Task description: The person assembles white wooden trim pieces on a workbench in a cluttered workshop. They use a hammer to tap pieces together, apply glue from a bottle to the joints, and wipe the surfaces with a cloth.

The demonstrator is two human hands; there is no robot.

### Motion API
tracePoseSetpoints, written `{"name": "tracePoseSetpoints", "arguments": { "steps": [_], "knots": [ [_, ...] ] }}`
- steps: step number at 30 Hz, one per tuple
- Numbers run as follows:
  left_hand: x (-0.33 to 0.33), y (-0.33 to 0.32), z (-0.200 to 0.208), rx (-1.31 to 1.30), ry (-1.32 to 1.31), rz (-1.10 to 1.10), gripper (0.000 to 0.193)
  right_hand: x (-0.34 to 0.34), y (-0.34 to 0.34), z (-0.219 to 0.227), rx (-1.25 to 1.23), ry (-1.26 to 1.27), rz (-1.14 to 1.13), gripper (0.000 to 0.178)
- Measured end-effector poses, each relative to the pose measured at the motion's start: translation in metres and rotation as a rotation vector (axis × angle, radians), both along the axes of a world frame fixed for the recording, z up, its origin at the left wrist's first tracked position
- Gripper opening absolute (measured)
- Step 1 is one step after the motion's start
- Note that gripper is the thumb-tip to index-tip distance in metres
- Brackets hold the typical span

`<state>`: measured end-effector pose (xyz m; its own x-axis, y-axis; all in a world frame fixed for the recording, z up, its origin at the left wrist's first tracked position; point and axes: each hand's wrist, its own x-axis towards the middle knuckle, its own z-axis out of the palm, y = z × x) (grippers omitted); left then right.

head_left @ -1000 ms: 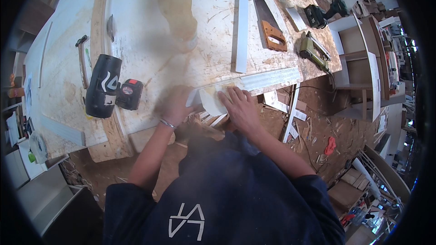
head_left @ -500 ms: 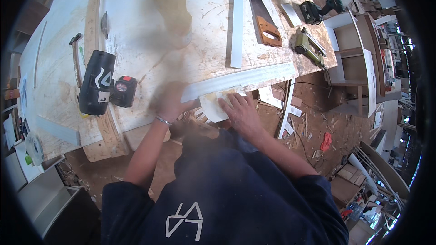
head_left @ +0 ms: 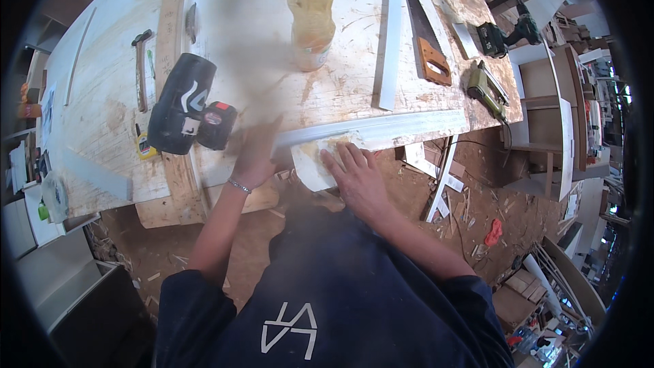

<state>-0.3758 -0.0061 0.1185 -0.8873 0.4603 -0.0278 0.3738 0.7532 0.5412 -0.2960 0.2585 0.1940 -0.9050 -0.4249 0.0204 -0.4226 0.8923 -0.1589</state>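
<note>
My right hand [head_left: 360,178] has its fingers over a small, flat white piece [head_left: 313,167] with yellowish stains. I cannot tell whether the piece is board or folded sheet. It lies against a long white strip [head_left: 395,127] along the bench's near edge and sticks out past that edge. My left hand [head_left: 256,155], with a bracelet at the wrist, is by the strip's left end; a blurry smear hides its fingers. Beyond the hands, a bottle of yellowish liquid [head_left: 312,20] stands on the worn white workbench [head_left: 238,75].
Left on the bench are a black cordless tool [head_left: 182,105], a hammer [head_left: 142,71] and a yellow tape measure [head_left: 144,144]. A handsaw [head_left: 434,61], a green nail gun [head_left: 487,92] and a cordless drill [head_left: 511,33] lie at right. Offcuts litter the floor [head_left: 409,194].
My view has turned, so the bench things appear farther right. Relative to the strip, my right hand and the stained white piece have moved left. The left hand stays near the strip's left end.
</note>
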Motion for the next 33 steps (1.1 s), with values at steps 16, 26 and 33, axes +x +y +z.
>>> {"name": "tracePoseSetpoints", "arguments": {
  "steps": [16, 26, 33],
  "knots": [
    [0.000, -0.018, -0.026, 0.302, -0.139, 0.045, 0.099, -0.018, -0.038, -0.029, 0.117, 0.090, -0.037, 0.055],
    [-0.002, -0.021, -0.036, 0.370, -0.113, 0.026, 0.098, -0.022, -0.036, -0.023, 0.074, 0.119, -0.027, 0.051],
    [0.001, -0.019, -0.034, 0.316, -0.073, 0.033, 0.099, -0.004, -0.029, -0.014, -0.005, -0.061, -0.043, 0.056]
  ]
}}
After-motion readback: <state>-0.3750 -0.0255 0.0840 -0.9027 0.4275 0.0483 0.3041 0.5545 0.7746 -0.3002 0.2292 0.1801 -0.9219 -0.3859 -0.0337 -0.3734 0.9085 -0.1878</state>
